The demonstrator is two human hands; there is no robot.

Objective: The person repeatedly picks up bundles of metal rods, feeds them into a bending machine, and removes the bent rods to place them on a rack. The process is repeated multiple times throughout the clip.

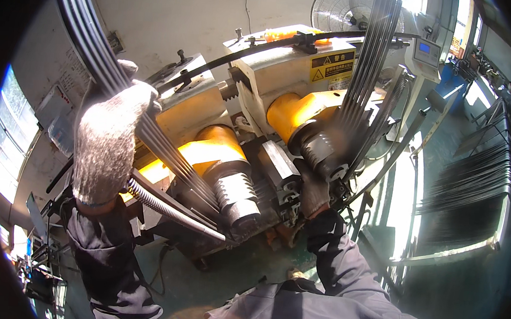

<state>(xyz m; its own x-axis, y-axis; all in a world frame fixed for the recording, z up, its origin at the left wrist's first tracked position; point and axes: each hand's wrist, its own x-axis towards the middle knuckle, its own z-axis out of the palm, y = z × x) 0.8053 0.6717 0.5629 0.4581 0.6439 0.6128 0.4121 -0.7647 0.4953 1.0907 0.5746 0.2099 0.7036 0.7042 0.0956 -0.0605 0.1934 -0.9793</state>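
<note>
My left hand [109,143], in a pale knitted work glove, is wrapped round a bundle of thin dark metal rods [172,162]. The rods slope from the upper left down to a grooved metal roller [234,190] on a yellow machine head [212,144]. Between the two heads, low at the machine's front, is my right hand [315,193], also gloved. Its fingers are in shadow behind machine parts, so their grip is hidden. Beside it sits a second grooved roller [322,152], with another upright bundle of rods [365,72] bent up from it.
A ribbed hose [172,213] runs below the left rods. Across the machine's top lies a black bar [239,54]. A small display box [425,56] stands at the back right, near a fan [342,14]. On the right, a rack [504,206] carries many dark rods [467,186].
</note>
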